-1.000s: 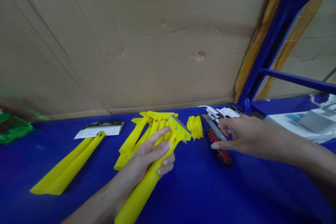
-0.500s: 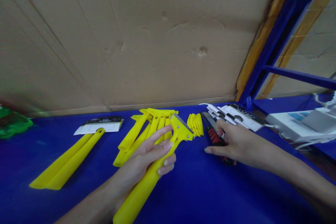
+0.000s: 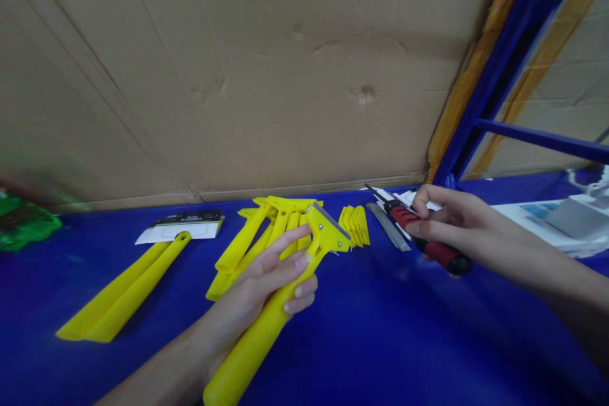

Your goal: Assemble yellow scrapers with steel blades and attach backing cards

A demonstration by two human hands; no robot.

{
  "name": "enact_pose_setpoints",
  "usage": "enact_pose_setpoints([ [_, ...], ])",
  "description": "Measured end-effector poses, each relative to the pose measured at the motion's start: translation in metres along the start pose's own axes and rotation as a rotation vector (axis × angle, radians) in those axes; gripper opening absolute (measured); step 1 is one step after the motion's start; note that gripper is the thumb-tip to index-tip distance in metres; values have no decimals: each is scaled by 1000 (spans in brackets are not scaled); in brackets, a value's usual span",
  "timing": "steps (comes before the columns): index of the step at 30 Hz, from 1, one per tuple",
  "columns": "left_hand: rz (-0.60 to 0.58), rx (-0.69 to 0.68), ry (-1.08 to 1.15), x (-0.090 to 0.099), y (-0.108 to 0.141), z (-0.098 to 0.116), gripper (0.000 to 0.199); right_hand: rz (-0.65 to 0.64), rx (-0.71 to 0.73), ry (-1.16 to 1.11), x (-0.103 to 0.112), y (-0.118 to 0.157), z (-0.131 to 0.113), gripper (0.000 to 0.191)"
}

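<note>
A yellow plastic scraper (image 3: 242,349) is being gripped by the left hand (image 3: 257,285); a red-and-black utility knife (image 3: 442,255) is being held by the right hand (image 3: 457,222).

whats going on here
A person holds a yellow plastic scraper in their left hand and a red and black utility knife in their right hand, above a blue table. More yellow scrapers lie piled beyond the left hand.

Green bundle (image 3: 26,225) — blurred, white device (image 3: 566,219) — cut off
</note>
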State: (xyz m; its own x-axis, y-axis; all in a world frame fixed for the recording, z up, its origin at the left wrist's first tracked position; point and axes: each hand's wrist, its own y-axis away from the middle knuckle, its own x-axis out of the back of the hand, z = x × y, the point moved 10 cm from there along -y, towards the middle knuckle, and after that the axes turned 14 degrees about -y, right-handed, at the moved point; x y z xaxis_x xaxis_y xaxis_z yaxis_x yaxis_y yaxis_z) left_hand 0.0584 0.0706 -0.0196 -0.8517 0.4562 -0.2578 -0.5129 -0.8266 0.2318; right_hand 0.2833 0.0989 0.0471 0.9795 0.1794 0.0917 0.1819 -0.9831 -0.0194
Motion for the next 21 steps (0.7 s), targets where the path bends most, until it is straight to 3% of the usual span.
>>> enact_pose_setpoints([
  [7,29,-11,40,7,-3,-2,81,50,90,-227,14,1,-12,36],
  [10,62,-35,77,12,-4,-1,81,94,95,-170,21,0,-10,27],
  [13,103,-47,109,17,-3,1,87,140,128,-90,32,2,-11,33],
  [21,134,-23,101,16,3,5,86,128,156,-17,48,0,-5,31],
])
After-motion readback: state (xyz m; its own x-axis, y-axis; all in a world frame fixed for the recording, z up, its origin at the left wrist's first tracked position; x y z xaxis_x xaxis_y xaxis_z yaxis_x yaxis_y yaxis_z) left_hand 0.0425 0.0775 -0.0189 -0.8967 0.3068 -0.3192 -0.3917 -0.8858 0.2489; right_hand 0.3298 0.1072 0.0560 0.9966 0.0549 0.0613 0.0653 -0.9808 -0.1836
